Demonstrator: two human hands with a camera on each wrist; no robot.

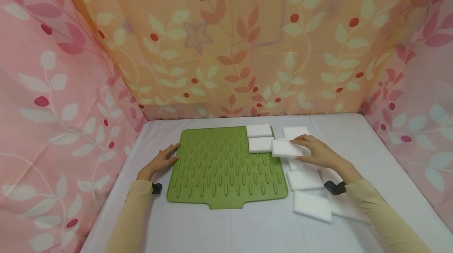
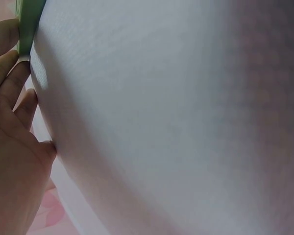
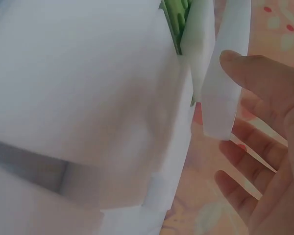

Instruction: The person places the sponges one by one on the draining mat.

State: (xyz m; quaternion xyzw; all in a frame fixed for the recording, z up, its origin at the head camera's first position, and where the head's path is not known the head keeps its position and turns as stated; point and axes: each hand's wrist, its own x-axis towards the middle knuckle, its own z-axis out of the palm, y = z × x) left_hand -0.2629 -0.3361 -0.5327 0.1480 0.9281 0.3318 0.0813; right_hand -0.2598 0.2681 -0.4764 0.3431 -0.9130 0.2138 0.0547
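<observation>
Between thumb and fingers of the right hand (image 1: 316,152) is a white rectangular foam block (image 1: 283,148); leftward, the left hand (image 1: 161,161), loosely extended, touches a flat green ridged mat (image 1: 216,170).

Mat (image 1: 219,174) left of your right hand (image 1: 316,150) | two blocks (image 1: 261,145) on it, left of grip | loose blocks (image 1: 305,180) behind and before grip

white blocks (image 1: 261,145): at least eight; green mat (image 1: 209,174): one; white table (image 1: 191,231): one; black wrist pieces (image 1: 335,187): two
</observation>
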